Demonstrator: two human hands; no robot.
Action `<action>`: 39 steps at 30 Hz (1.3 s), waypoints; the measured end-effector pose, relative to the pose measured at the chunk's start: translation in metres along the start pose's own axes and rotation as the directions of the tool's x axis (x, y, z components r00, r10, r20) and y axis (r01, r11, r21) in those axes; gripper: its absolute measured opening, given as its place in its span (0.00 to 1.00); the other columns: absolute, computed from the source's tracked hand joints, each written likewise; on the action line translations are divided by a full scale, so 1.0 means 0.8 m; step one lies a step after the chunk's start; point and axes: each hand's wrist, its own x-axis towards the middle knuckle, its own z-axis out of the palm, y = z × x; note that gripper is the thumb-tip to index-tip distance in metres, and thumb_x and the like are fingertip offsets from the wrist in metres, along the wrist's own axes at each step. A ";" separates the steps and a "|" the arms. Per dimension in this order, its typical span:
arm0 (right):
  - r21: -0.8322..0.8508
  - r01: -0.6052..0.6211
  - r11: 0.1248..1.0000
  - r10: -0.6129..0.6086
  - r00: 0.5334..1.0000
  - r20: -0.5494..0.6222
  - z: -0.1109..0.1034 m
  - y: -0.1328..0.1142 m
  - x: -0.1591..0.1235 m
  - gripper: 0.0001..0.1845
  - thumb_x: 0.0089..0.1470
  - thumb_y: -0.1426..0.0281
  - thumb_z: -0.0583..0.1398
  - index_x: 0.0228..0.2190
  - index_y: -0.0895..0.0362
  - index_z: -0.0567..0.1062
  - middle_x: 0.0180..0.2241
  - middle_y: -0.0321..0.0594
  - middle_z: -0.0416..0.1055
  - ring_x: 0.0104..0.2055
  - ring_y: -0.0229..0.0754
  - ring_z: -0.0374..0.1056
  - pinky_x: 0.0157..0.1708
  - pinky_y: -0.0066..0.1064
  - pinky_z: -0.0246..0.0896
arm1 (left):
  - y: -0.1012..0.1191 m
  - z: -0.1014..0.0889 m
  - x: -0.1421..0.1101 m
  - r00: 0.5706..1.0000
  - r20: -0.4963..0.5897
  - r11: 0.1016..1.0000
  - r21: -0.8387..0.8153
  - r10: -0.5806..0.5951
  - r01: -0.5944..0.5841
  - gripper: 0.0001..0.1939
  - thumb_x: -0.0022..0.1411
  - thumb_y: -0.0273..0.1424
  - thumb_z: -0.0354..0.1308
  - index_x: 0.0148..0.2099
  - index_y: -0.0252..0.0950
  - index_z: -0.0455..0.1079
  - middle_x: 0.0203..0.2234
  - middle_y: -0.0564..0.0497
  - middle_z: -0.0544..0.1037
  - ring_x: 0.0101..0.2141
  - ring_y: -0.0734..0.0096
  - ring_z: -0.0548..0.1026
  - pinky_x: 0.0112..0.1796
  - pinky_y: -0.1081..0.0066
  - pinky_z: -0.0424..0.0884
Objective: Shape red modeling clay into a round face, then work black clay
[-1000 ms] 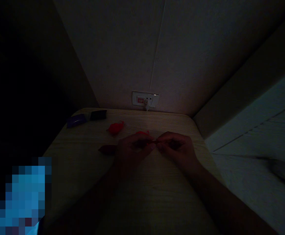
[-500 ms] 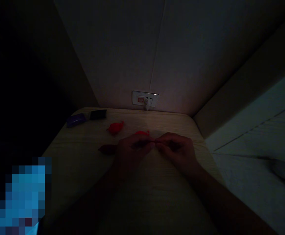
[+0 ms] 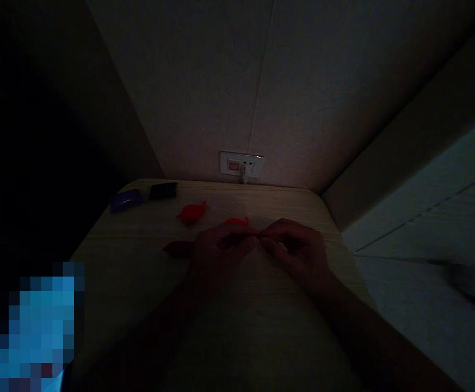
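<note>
My left hand (image 3: 221,247) and my right hand (image 3: 296,247) meet fingertip to fingertip over the wooden tabletop (image 3: 237,326). Both are closed in a pinch; whatever lies between the fingertips is too dark and small to name. Just behind my left fingers shows the upper part of a bright red piece (image 3: 236,221), the rest hidden by the hand. Farther back on the left lies a crumpled red thing (image 3: 192,213) with thin ends. A dark red, pointed, elongated thing (image 3: 178,249) sticks out from beside my left hand, partly covered by it.
At the back left corner lie a shiny purple packet (image 3: 126,201) and a black rectangular piece (image 3: 163,191). A wall socket (image 3: 241,165) with a plug in it sits just above the table's back edge. A pale panel (image 3: 437,190) flanks the right side. The scene is dim.
Both hands keep the same pinch, with only a slight shift of the right fingers. The things on the table stay where they were.
</note>
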 end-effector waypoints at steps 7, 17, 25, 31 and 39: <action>-0.012 0.016 1.000 -0.016 1.000 0.018 0.000 0.004 -0.001 0.03 0.57 0.69 0.68 0.35 0.53 0.82 0.30 0.39 0.78 0.29 0.40 0.73 0.27 0.30 0.67 | 0.000 0.002 0.000 1.000 -0.009 1.000 0.014 -0.023 0.023 0.06 0.56 0.31 0.69 0.38 0.38 0.82 0.34 0.51 0.86 0.36 0.66 0.84 0.39 0.71 0.79; -0.079 0.112 0.991 -0.109 0.993 0.050 -0.001 0.002 0.001 0.01 0.58 0.70 0.66 0.34 0.54 0.81 0.29 0.40 0.79 0.30 0.41 0.73 0.28 0.33 0.68 | -0.008 0.000 -0.003 0.998 0.015 0.996 0.076 0.054 -0.055 0.04 0.59 0.31 0.66 0.38 0.38 0.79 0.33 0.52 0.83 0.34 0.69 0.81 0.37 0.71 0.76; -0.052 0.218 0.975 -0.215 0.976 0.042 0.002 0.000 0.002 0.10 0.54 0.76 0.69 0.39 0.52 0.82 0.31 0.39 0.78 0.29 0.40 0.72 0.30 0.33 0.69 | -0.008 0.001 0.001 1.000 0.021 1.000 0.005 -0.005 0.005 0.03 0.57 0.31 0.65 0.35 0.37 0.77 0.30 0.53 0.82 0.33 0.69 0.79 0.36 0.72 0.74; -0.060 0.224 0.973 -0.221 0.974 0.045 0.001 -0.002 0.001 0.08 0.54 0.76 0.68 0.37 0.53 0.82 0.31 0.39 0.78 0.30 0.40 0.73 0.29 0.31 0.69 | -0.001 0.002 0.003 0.994 0.066 0.993 -0.073 -0.088 0.093 0.07 0.55 0.35 0.66 0.31 0.36 0.78 0.22 0.54 0.76 0.24 0.74 0.72 0.28 0.73 0.68; 0.033 0.003 0.999 -0.004 1.000 0.025 0.003 -0.001 -0.006 0.03 0.56 0.70 0.68 0.34 0.53 0.79 0.28 0.38 0.77 0.28 0.40 0.72 0.28 0.30 0.68 | 0.001 0.000 0.003 0.998 0.016 0.995 -0.076 -0.066 0.067 0.05 0.55 0.33 0.67 0.34 0.38 0.80 0.25 0.52 0.81 0.26 0.73 0.75 0.28 0.73 0.71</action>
